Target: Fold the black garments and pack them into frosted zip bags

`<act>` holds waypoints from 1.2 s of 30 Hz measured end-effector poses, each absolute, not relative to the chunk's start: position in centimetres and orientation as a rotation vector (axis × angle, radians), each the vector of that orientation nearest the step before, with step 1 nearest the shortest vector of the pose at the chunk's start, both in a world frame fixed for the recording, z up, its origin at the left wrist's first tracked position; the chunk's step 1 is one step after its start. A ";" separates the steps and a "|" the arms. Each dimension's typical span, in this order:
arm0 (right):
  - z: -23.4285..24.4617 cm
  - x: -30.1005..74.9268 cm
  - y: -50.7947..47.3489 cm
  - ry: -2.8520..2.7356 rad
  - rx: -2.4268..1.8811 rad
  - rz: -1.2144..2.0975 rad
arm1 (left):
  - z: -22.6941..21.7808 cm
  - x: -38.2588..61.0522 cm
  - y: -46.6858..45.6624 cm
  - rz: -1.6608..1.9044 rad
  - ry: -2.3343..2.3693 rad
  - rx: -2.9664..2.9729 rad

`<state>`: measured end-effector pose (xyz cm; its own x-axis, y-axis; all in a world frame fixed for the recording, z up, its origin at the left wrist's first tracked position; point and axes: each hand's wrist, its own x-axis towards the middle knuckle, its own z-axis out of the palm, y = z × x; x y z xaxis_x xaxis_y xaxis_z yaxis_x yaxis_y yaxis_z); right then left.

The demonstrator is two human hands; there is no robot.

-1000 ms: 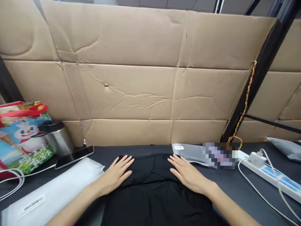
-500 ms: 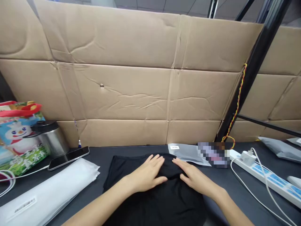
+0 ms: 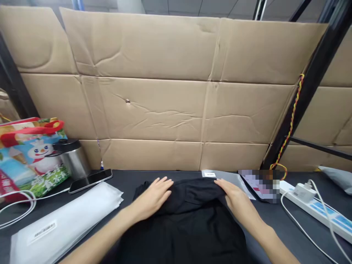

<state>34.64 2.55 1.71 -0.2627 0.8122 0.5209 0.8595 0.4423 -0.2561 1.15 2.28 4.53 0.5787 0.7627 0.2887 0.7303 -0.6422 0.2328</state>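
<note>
Two hands (image 3: 156, 198) (image 3: 235, 201) on blk garment (image 3: 189, 231); pkg lbl (image 3: 44, 230) unreadable.

Carrier bag (image 3: 45, 154), left edge of the frame: pale, character-like lettering (image 3: 55, 176) across the green lower band, too blurred to read; more pale marks on the red lower corner, likewise unreadable.
White packet (image 3: 79, 209), lower left: a pale sticker (image 3: 44, 230) with a dark barcode-like row, its digits or letters too small to make out.
Translucent pouch (image 3: 227, 177), right of centre: a small white label (image 3: 209, 175) with one short dark line of print, illegible.
Pixelated item (image 3: 260, 185), right of the pouch: any print hidden by the mosaic.
Readable words, brands or numbers: none.
</note>
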 end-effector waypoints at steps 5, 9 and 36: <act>2.9 33.2 3.0 -2.098 -1.332 -0.291 | 2.3 -6.4 1.2 0.474 1.480 2.598; 4.4 30.0 2.8 -2.227 -1.218 -0.311 | 1.0 -7.0 0.2 0.517 1.494 2.609; 1.0 26.2 3.0 -1.835 -1.311 0.592 | 4.8 3.1 -0.6 0.541 1.163 2.937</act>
